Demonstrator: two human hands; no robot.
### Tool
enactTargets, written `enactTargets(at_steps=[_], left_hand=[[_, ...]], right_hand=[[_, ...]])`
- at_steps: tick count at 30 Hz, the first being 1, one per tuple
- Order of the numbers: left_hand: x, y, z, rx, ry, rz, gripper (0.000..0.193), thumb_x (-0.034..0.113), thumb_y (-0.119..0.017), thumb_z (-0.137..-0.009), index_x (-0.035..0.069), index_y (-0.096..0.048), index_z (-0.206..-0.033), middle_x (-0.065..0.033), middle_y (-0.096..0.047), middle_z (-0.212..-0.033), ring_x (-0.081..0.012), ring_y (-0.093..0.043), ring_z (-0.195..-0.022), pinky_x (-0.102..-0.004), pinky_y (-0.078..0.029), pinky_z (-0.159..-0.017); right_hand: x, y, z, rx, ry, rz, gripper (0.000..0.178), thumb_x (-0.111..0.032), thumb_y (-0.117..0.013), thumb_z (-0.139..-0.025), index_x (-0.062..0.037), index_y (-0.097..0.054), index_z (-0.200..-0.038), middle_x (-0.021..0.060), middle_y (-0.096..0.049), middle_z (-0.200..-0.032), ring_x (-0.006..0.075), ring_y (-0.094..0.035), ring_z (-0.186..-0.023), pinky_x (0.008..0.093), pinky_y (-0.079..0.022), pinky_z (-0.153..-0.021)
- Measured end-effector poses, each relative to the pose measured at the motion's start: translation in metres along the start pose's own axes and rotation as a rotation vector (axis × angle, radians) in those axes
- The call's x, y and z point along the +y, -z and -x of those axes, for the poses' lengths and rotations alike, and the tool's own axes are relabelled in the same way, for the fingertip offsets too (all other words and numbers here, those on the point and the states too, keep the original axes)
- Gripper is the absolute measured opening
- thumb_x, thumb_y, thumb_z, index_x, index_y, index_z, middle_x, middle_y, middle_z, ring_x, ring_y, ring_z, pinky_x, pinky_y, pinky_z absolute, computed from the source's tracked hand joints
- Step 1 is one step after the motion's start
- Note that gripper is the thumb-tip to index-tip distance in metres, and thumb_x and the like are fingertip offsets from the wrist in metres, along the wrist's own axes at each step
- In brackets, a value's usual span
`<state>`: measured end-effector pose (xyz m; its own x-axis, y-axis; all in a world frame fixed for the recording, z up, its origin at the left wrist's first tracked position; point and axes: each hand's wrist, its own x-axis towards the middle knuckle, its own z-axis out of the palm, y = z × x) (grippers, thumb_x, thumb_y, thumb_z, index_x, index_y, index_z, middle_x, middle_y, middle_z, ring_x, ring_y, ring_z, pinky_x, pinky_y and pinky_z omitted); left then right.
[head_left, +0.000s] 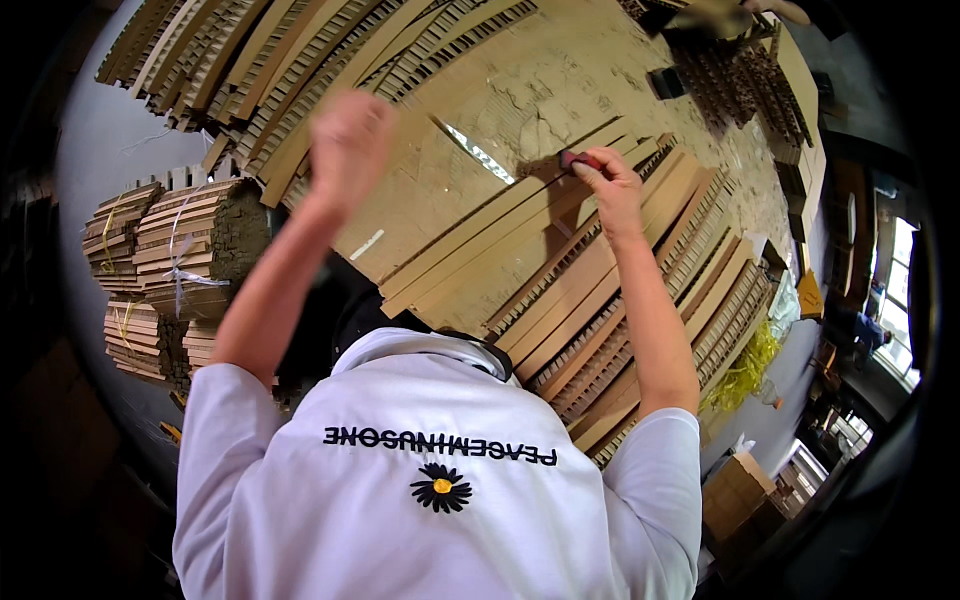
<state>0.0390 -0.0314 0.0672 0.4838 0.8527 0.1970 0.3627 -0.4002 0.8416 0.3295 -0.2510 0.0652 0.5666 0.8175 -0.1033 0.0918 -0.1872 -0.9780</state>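
Note:
My right hand (612, 190) is closed around a small dark red tool (580, 160), over the far ends of flat brown cardboard strips (470, 250). A brown patch beside the tool's tip could be bristles, but I cannot tell. Smeared by motion, my left hand (350, 145) is raised in front of the far-left stack of cardboard strips with ridged, cell-like edges (300, 60). Its fingers are too blurred to read, and nothing shows in it. More ridged cardboard strips (650, 290) lie side by side under and right of my right forearm.
The worn tan worktop (490, 110) carries dark stains and a pale strip. Tied bundles of strips (180, 245) stand at the left. Yellow strapping (745, 370) hangs at the right near a cardboard box (738, 495). Another person's arm (780, 10) shows at the far right.

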Motion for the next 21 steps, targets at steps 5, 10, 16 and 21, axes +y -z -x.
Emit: enactTargets(at_steps=[5, 10, 16, 21], left_hand=[[0.024, 0.008, 0.013, 0.043, -0.21, -0.356, 0.043, 0.029, -0.081, -0.08, 0.007, -0.063, -0.113, -0.0117, -0.065, -0.11, -0.0314, -0.062, -0.105, -0.0431, -0.048, -0.09], [0.054, -0.068, 0.15, -0.384, -0.208, -0.417, 0.092, 0.033, -0.087, -0.07, 0.004, -0.042, -0.145, -0.0185, -0.05, -0.135, -0.0374, -0.047, -0.124, -0.0512, -0.038, -0.103], [0.024, -0.056, 0.14, -0.535, -0.08, -0.58, 0.095, 0.031, -0.085, -0.07, 0.002, -0.039, -0.148, -0.0196, -0.045, -0.144, -0.0385, -0.044, -0.131, -0.0506, -0.038, -0.106], [-0.017, -0.006, 0.117, -0.494, -0.185, -0.505, 0.088, 0.024, -0.082, -0.073, 0.007, -0.04, -0.149, -0.0148, -0.046, -0.145, -0.0358, -0.044, -0.134, -0.0499, -0.038, -0.109]], right_hand=[[0.021, 0.007, 0.017, 0.03, -0.12, -0.033, 0.015, -0.003, -0.078, -0.087, 0.0004, -0.073, -0.101, -0.0012, -0.065, -0.101, 0.0106, -0.06, -0.094, 0.0262, -0.048, -0.09], [0.023, 0.001, 0.008, 0.067, -0.23, -0.169, 0.018, -0.004, -0.077, -0.089, -0.0018, -0.073, -0.107, -0.0018, -0.068, -0.099, 0.0093, -0.062, -0.091, 0.0242, -0.049, -0.085], [0.018, 0.009, 0.008, 0.07, -0.103, -0.261, 0.019, -0.002, -0.077, -0.088, -0.0018, -0.074, -0.106, -0.0008, -0.069, -0.098, 0.0101, -0.062, -0.089, 0.0228, -0.049, -0.081], [-0.011, -0.027, -0.011, -0.235, 0.221, 0.114, 0.016, 0.004, -0.078, -0.081, 0.0003, -0.075, -0.097, 0.0027, -0.068, -0.101, 0.0133, -0.061, -0.092, 0.0254, -0.049, -0.08]])
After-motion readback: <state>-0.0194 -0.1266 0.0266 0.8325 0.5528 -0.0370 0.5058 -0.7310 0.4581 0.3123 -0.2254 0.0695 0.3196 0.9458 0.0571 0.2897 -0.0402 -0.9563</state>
